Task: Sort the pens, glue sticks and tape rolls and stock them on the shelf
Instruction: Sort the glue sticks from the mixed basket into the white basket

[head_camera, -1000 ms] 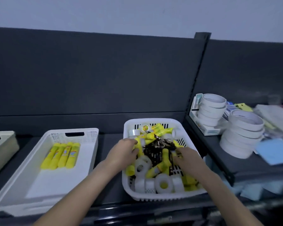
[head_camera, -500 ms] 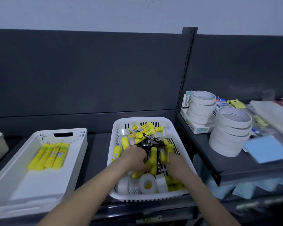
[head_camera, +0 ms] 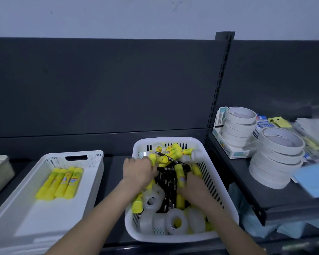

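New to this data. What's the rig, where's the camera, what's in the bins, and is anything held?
There is no robot here: a person sorts stationery with bare hands. The single picture comes from a wide-angle camera worn on the head, looking forward and down, so the forearms enter from the bottom edge.

On a dark shelf stands a white slotted basket holding a mixed pile of yellow glue sticks, black pens and clear tape rolls. The left hand and the right hand both reach into that pile. Their fingers are buried in it, so I cannot tell what either one grips.

Left of the basket, a white tray holds four sorted glue sticks lying side by side. On the neighbouring shelf section to the right stand stacks of white tape rolls.
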{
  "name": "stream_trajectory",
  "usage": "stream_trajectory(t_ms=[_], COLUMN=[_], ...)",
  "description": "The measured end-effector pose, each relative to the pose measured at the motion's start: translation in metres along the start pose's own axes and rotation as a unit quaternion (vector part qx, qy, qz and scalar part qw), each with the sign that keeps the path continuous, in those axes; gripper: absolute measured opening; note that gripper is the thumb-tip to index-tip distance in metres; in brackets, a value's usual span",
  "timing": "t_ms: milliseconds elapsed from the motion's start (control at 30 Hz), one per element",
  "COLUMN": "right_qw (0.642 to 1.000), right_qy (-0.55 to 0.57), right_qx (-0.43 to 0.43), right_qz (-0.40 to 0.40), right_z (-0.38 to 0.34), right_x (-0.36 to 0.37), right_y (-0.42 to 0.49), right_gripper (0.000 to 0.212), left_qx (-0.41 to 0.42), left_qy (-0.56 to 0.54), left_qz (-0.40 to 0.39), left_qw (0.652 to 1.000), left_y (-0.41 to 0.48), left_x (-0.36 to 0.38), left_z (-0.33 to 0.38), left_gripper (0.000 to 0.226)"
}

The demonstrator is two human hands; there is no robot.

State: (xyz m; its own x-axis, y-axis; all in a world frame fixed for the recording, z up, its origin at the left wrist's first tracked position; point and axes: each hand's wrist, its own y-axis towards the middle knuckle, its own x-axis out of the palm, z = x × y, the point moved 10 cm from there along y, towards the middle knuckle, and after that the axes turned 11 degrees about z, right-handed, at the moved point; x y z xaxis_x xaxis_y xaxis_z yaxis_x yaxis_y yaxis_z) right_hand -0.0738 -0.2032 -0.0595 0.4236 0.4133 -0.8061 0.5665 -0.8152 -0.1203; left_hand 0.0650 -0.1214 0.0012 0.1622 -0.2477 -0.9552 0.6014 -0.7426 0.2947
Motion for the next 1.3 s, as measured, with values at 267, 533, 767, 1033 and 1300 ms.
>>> stream_trajectory(t_ms=[267,533,767,1033,1300], right_qw=[0.982,0.997,0.949,0.862,0.856], right_qy=[-0.177,-0.071,0.299,0.492,0.500], right_qx=[-0.056,-0.016,0.093,0.071,0.032], right_qz=[0.030,-0.010,-0.038,-0.096,-0.131], right_z=[-0.021,-0.013,0.016,-0.011,-0.077], right_x=[0.006,0.010,-0.007,-0.024,-0.012], right_y=[0.004,0.005,-0.006,-0.020,-0.028], right_gripper=[0.025,0.021,0.013,0.020,0.013], left_qx=[-0.019,-0.057,-0.032,-0.131,-0.210], left_qy=[-0.047,-0.144,-0.201,-0.538,-0.548], left_qz=[-0.017,-0.058,-0.059,0.000,0.082], left_qw=[0.999,0.986,0.977,0.832,0.805], left_y=[0.001,0.004,0.000,0.000,-0.026], left_x=[0.014,0.029,0.032,-0.020,-0.064], left_z=[0.004,0.022,0.040,0.014,-0.091], left_gripper=[0.039,0.014,0.018,0.013,0.016])
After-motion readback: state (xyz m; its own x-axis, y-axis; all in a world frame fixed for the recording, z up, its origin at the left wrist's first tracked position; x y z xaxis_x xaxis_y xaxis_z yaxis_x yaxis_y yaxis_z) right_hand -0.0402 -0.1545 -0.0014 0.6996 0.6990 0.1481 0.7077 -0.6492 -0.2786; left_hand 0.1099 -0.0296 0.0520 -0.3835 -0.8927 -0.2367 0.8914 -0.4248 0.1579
